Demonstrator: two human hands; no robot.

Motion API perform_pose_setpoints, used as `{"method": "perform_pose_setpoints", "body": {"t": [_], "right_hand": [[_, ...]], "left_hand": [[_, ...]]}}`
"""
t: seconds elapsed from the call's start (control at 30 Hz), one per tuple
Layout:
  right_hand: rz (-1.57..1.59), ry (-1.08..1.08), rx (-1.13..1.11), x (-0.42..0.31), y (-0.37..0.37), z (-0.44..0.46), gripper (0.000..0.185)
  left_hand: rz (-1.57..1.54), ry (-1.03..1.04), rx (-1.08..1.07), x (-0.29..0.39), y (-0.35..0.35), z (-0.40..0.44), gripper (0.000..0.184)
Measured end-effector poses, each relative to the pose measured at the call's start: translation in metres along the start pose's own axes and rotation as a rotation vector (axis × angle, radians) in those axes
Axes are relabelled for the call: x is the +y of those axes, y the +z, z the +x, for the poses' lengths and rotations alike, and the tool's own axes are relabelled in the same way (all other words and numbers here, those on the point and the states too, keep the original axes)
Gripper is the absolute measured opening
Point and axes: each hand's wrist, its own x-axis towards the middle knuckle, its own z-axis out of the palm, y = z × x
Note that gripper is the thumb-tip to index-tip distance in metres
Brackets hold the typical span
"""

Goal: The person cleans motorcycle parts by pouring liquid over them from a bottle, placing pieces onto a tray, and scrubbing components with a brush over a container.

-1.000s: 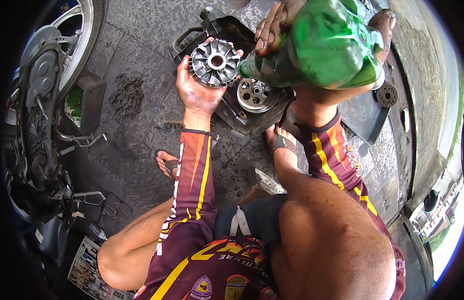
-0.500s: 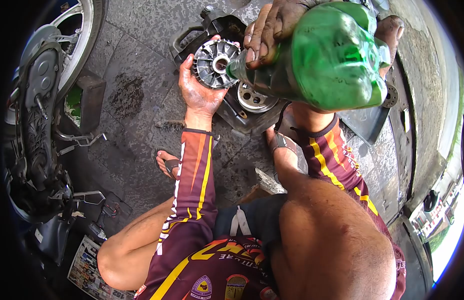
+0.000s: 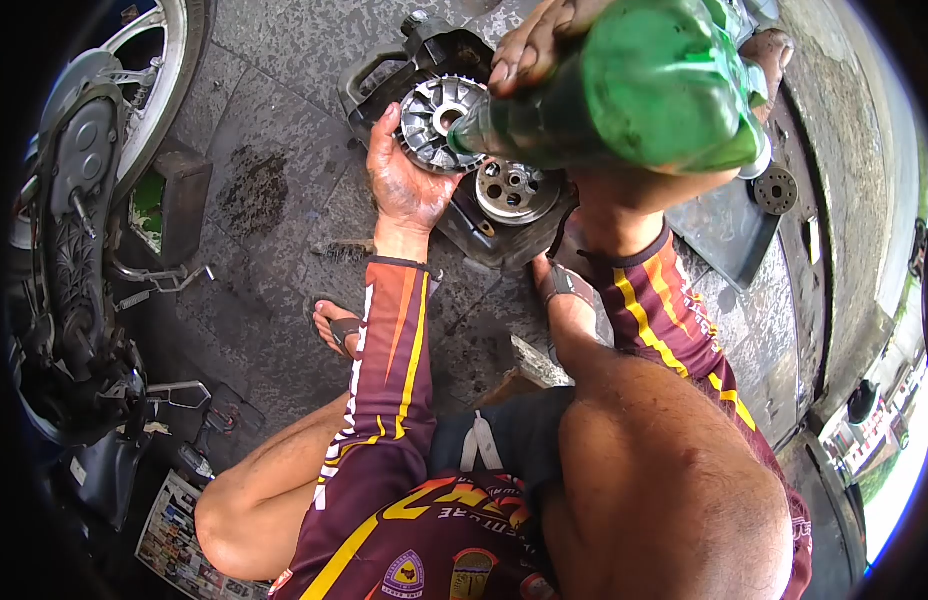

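The left hand [image 3: 414,190], palm up, is closed around the underside of a finned metal disc [image 3: 444,122], its thumb along the near-left edge and its other fingers mostly lost beneath. The right hand [image 3: 532,52] clamps a tilted green bottle [image 3: 659,85], whose bulk hides the palm; only curled fingers and part of the heel show. The bottle's narrow end overlaps the disc just beside its hub, but whether they touch is unclear, and the bottle's murky neck makes its contents hard to read. A holed metal drum [image 3: 517,192] lies in a black casing [image 3: 484,245] below, the casing's right side covered by the bottle. A grey tray [image 3: 724,240] is partly masked too, and the wheel [image 3: 174,80] is cut off at upper left.
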Motion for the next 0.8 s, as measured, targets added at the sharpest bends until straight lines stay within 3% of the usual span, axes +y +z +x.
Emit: {"method": "perform_pose_setpoints", "body": {"t": [0.3,0.4,0.47,0.6,0.63,0.73,0.8], "right_hand": [[0.076,-0.022,0.074,-0.007,-0.017,0.020,0.073],[0.109,-0.045,0.105,-0.010,-0.036,0.016,0.073],[0.057,-0.108,0.296,-0.008,-0.042,0.016,0.069],[-0.016,-0.154,0.407,-0.011,-0.037,0.013,0.068],[0.074,-0.105,0.391,-0.014,-0.037,0.016,0.082],[0.073,-0.114,0.308,-0.012,-0.029,0.015,0.082],[-0.043,-0.162,0.382,-0.009,-0.030,0.017,0.080]], "left_hand": [[-0.018,0.033,0.006,0.000,0.002,-0.002,0.074],[-0.123,0.019,-0.100,0.001,0.005,-0.004,0.072],[-0.197,-0.015,-0.206,0.000,0.009,-0.005,0.073],[-0.168,0.005,-0.171,-0.005,0.013,-0.005,0.076],[-0.202,-0.005,-0.168,-0.005,0.013,-0.005,0.077],[-0.185,0.018,-0.240,-0.007,0.013,-0.004,0.065],[-0.169,0.021,-0.231,-0.008,0.011,-0.003,0.062]]}}
